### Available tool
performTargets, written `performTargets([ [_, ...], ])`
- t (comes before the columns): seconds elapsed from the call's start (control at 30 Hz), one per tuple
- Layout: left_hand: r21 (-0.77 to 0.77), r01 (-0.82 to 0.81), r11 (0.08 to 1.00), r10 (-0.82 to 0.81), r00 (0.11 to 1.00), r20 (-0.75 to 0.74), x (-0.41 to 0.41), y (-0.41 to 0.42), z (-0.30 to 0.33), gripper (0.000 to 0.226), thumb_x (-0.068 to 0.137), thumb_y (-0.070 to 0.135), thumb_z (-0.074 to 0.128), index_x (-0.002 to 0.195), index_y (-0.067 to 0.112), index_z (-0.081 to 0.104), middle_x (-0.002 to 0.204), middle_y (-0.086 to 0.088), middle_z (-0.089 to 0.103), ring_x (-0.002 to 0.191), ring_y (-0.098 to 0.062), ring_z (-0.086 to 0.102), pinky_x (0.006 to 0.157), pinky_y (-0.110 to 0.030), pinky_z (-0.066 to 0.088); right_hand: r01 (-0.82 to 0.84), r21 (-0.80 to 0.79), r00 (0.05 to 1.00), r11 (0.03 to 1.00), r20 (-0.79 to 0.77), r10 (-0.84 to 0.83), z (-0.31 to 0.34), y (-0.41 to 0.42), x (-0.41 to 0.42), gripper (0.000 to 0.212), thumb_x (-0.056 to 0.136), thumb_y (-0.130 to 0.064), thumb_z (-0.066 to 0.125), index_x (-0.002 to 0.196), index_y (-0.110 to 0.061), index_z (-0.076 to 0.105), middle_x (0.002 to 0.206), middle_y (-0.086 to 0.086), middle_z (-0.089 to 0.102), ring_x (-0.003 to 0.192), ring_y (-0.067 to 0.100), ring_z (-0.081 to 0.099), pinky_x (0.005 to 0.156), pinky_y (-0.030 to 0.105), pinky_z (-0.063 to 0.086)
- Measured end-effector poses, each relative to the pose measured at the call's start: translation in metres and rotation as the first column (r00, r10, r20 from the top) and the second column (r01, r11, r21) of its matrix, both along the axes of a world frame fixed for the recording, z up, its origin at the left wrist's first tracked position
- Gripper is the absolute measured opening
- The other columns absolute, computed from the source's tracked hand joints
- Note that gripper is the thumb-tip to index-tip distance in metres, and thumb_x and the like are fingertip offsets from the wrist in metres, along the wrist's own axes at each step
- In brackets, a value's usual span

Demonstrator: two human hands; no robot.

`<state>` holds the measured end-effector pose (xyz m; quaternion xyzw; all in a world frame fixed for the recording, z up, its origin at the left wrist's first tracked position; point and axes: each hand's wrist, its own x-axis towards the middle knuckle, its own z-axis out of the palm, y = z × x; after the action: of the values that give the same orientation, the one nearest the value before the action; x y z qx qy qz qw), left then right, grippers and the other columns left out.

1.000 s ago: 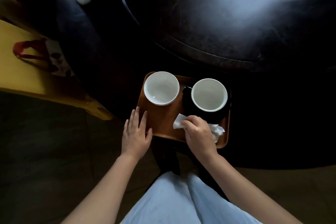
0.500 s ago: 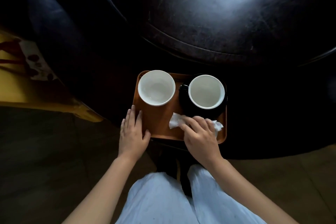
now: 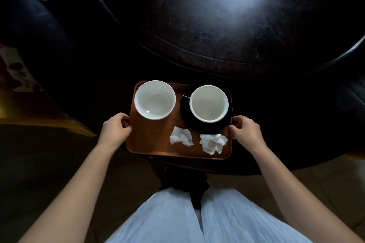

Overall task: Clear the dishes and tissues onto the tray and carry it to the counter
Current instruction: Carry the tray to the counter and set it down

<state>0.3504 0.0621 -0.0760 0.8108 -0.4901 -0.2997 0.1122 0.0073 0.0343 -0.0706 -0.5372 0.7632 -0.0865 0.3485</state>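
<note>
i see the big dark round table (image 3: 227, 31) filling the upper part of my view, with the brown tray (image 3: 152, 140) sitting at its near edge; everything else i place against that tray. the left hand (image 3: 115, 131) is curled around the tray's left rim, thumb on top, and the right hand (image 3: 246, 131) is curled around the right rim the same way; whether the tray has left the tabletop i can't quite make out in this dim light. in the tray's far right corner lies a black saucer (image 3: 205, 127) with a white cup (image 3: 209, 104) standing on it. in the far left corner stands a white bowl (image 3: 155, 99). along the tray's near side lie two crumpled tissues, one near the middle (image 3: 181, 136) and one by the right corner (image 3: 213, 143), just below the saucer.
</note>
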Motion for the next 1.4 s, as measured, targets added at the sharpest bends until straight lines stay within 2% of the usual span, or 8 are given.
performTargets([
  [0.1,0.044,0.008,0.999,-0.009,1.0,0.028,0.0,-0.003,0.002,0.032,0.082,0.008,0.061,0.115,0.006,0.057,0.11,-0.017,0.062,0.103,-0.031,0.059,0.085,-0.042,0.051,-0.019,0.007,0.997,1.0,-0.075,0.02,0.0,-0.006,0.005,0.026,0.081,-0.01,0.06,0.107,-0.009,0.061,0.092,0.004,0.064,0.082,0.019,0.059,0.07,0.03,0.049],
  [0.2,0.085,0.004,0.996,-0.004,1.0,0.001,0.001,-0.005,0.006,0.033,0.083,0.008,0.061,0.116,0.005,0.058,0.112,-0.018,0.063,0.101,-0.031,0.06,0.086,-0.045,0.052,-0.015,0.065,0.994,0.998,-0.107,0.022,-0.001,-0.012,0.007,0.021,0.079,-0.009,0.06,0.1,-0.011,0.06,0.092,0.008,0.065,0.085,0.026,0.063,0.07,0.033,0.05],
  [0.33,0.138,-0.003,0.99,0.03,0.981,-0.194,0.008,-0.004,0.011,0.033,0.083,0.003,0.059,0.116,0.005,0.059,0.111,-0.017,0.064,0.096,-0.027,0.062,0.084,-0.043,0.054,-0.041,0.095,0.997,0.995,-0.063,0.047,-0.002,-0.018,0.001,0.016,0.078,-0.008,0.059,0.092,-0.014,0.056,0.09,0.01,0.066,0.077,0.029,0.067,0.075,0.043,0.056],
  [0.63,0.199,0.023,0.98,0.071,0.888,-0.455,0.016,-0.001,0.025,0.046,0.082,-0.003,0.058,0.126,0.008,0.051,0.109,-0.005,0.06,0.106,-0.021,0.058,0.086,-0.035,0.05,-0.06,0.086,0.997,0.995,0.056,0.056,0.0,-0.019,-0.007,0.018,0.08,-0.003,0.059,0.096,-0.013,0.058,0.088,0.008,0.067,0.064,0.022,0.068,0.069,0.042,0.059],
  [0.97,0.143,0.08,0.986,-0.005,0.886,-0.463,0.012,0.002,0.019,0.045,0.085,-0.003,0.052,0.128,0.012,0.047,0.098,0.008,0.053,0.102,-0.016,0.051,0.07,-0.021,0.047,-0.024,0.076,0.974,0.997,0.227,0.006,0.0,-0.018,-0.012,0.032,0.079,0.003,0.061,0.108,-0.011,0.062,0.091,0.007,0.068,0.071,0.017,0.068,0.057,0.024,0.058],
  [1.07,0.101,0.063,0.993,-0.007,0.879,-0.477,0.013,0.009,0.018,0.046,0.086,-0.003,0.051,0.13,0.012,0.047,0.109,-0.001,0.056,0.107,-0.019,0.054,0.074,-0.023,0.049,-0.019,0.053,0.973,0.998,0.229,0.006,0.0,-0.015,-0.011,0.027,0.079,0.003,0.06,0.099,-0.017,0.059,0.083,-0.001,0.065,0.066,0.013,0.066,0.051,0.018,0.055],
  [1.3,0.065,0.054,0.996,-0.013,0.858,-0.514,0.023,0.02,0.021,0.044,0.086,-0.003,0.052,0.126,0.015,0.05,0.105,0.006,0.059,0.098,-0.01,0.058,0.075,-0.025,0.052,-0.024,0.016,0.96,1.0,0.278,0.019,0.004,-0.01,-0.006,0.026,0.08,0.004,0.06,0.096,-0.017,0.059,0.081,-0.006,0.063,0.069,0.013,0.065,0.049,0.016,0.054],
  [1.4,0.055,0.036,0.998,-0.001,0.846,-0.534,0.026,0.029,0.026,0.042,0.086,-0.003,0.051,0.114,0.029,0.054,0.105,0.009,0.059,0.096,-0.008,0.059,0.071,-0.021,0.054,-0.044,-0.004,0.955,0.999,0.295,0.043,0.01,-0.013,-0.002,0.028,0.079,0.005,0.06,0.094,-0.019,0.059,0.081,-0.002,0.064,0.069,0.014,0.065,0.05,0.016,0.054],
])
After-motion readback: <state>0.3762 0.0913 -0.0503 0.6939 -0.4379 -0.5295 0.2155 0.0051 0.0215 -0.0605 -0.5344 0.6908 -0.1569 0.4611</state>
